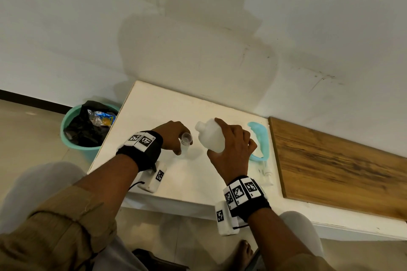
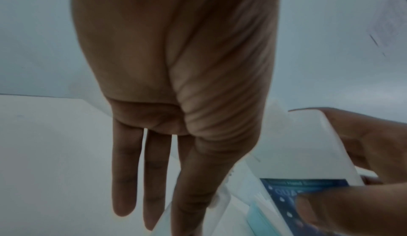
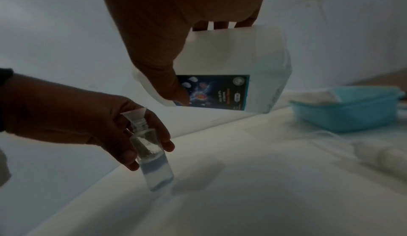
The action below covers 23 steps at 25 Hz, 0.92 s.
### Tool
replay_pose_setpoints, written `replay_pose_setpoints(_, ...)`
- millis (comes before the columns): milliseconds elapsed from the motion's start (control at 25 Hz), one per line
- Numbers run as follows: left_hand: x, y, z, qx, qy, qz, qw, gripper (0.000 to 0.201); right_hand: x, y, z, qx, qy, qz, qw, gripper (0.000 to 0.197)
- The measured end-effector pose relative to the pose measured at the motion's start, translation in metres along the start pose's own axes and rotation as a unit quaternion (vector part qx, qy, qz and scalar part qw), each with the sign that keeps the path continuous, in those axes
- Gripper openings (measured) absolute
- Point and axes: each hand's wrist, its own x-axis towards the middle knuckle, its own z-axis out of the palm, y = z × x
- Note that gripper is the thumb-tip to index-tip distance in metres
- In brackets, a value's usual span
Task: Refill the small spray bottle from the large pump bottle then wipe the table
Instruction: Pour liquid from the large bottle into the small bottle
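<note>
The small clear spray bottle (image 1: 184,146) has no sprayer on it, and a little funnel (image 1: 187,137) sits in its neck. My left hand (image 1: 175,138) grips it on the white table (image 1: 187,182). In the right wrist view this small bottle (image 3: 155,159) leans a little and is partly filled with clear liquid. My right hand (image 1: 233,147) grips the large white bottle (image 1: 210,136), lifted and tilted. Its open neck points left, just right of and above the funnel. The large bottle's blue label (image 3: 216,92) faces the right wrist camera. I see no stream of liquid.
A blue tray (image 1: 261,138) with a white cloth (image 3: 312,95) sits right of the bottles. The pump head (image 1: 267,175) lies on the table near it. A wooden board (image 1: 341,167) lies further right. A green bin (image 1: 88,130) with rubbish stands left of the table, by the wall.
</note>
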Motion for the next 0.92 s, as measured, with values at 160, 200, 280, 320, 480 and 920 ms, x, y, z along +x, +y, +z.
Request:
replay_pose_setpoints(160,0.001,0.001,-0.005,-0.011,0.006,0.007,1.000,0.044,0.004,0.007,0.008,0.110,-0.028,0.115,0.987,0.081)
replay_pose_setpoints(200,0.001,0.002,-0.007,-0.015,0.010,0.009,1.000,0.044,0.005,0.011,0.010,0.140,-0.027,0.141,0.980,0.081)
replay_pose_setpoints(280,0.001,0.003,-0.011,-0.023,0.024,0.013,0.999,0.045,0.004,0.018,0.013,0.187,-0.021,0.184,0.965,0.078)
replay_pose_setpoints(320,0.001,0.004,-0.012,-0.026,0.036,0.013,0.999,0.046,0.003,0.021,0.013,0.213,-0.020,0.203,0.956,0.077)
replay_pose_setpoints(480,0.002,0.002,-0.019,-0.059,0.090,-0.008,0.994,0.052,-0.001,0.032,0.013,0.306,-0.015,0.242,0.920,0.079)
replay_pose_setpoints(920,0.003,0.000,-0.017,-0.066,0.100,0.001,0.993,0.042,-0.003,0.038,0.012,0.304,-0.008,0.205,0.930,0.079)
